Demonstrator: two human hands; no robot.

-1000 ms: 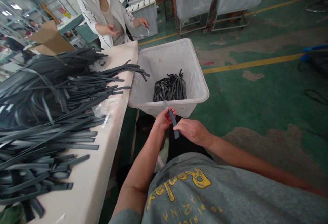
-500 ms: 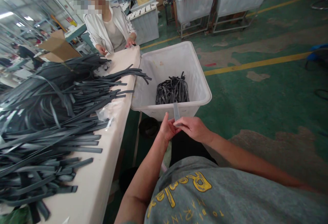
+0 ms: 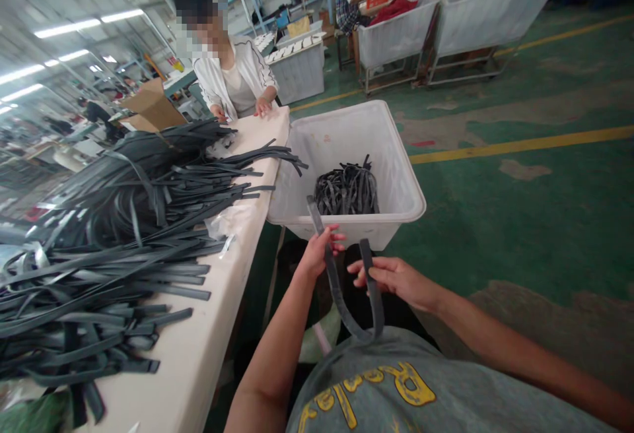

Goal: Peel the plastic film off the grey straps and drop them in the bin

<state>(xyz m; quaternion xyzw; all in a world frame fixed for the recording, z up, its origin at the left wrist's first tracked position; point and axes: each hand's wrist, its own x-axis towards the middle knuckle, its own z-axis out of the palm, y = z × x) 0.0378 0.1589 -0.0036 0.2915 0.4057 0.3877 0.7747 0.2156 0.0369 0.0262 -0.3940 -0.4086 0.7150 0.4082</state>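
One dark grey strip (image 3: 338, 294) hangs in a U shape between my two hands, its bend low against my shirt. My left hand (image 3: 319, 250) pinches it near one end, which sticks up in front of the bin. Near the other end, my right hand (image 3: 391, 278) holds the strip between thumb and fingers. Just beyond my hands stands a white plastic bin (image 3: 396, 212) with a heap of dark strips (image 3: 347, 190) inside. Many more strips (image 3: 113, 274) lie piled on the table at the left, some ends reaching over the bin's rim.
The pale table (image 3: 198, 354) runs along the left. A person in a white jacket (image 3: 238, 80) stands at its far end, hands on it. Behind are a cardboard box (image 3: 156, 106) and wheeled grey carts (image 3: 396, 33). A green bag (image 3: 42, 413) lies at the lower left.
My hands have moved apart, and the strip now shows as a hanging loop between them. The view has shifted, and the other person's hand has moved onto the tabletop.
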